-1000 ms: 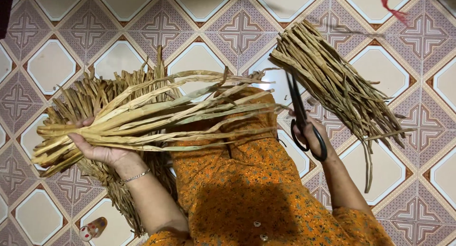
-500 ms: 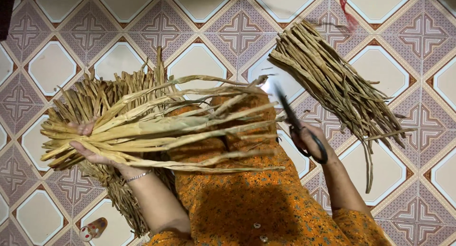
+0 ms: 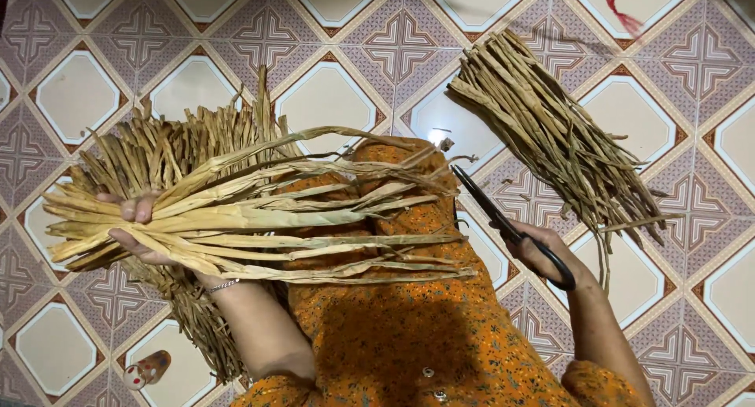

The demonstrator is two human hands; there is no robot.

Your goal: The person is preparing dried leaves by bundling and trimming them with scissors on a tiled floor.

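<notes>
A tiled floor [image 3: 330, 100] is filling the whole view, its pale eight-sided panels sitting inside mauve and brown patterned borders. The person is looking down over a lap covered in orange flowered cloth [image 3: 409, 328].

The left hand [image 3: 138, 230] is gripping a bunch of long dried leaf strips [image 3: 299, 226] near its thick end, fingers curling over the top and thumb pressing below. The strips are lying nearly level, running from the left edge of the lap across to the right, where their thin ends are fanning out and curling above the orange cloth. A thin bangle [image 3: 224, 284] is circling that wrist.

The right hand [image 3: 543, 254] is clasping a pair of black-handled scissors [image 3: 511, 230], with fingers through the loops. The blades are pointing up and to the left, their tip sitting just beside the loose ends of the held strips; whether they are touching is unclear, and the blades are looking nearly together.

Beneath and behind the held bunch, a heap of similar strips [image 3: 181, 151] is lying on the floor at the left. A second, neater bundle of strips [image 3: 550, 139] is resting slantwise on the tiles at the upper right, well apart from the first heap. A small rounded object [image 3: 148, 369] is lying at the lower left, and a red thread [image 3: 621, 10] is trailing near the top right corner.
</notes>
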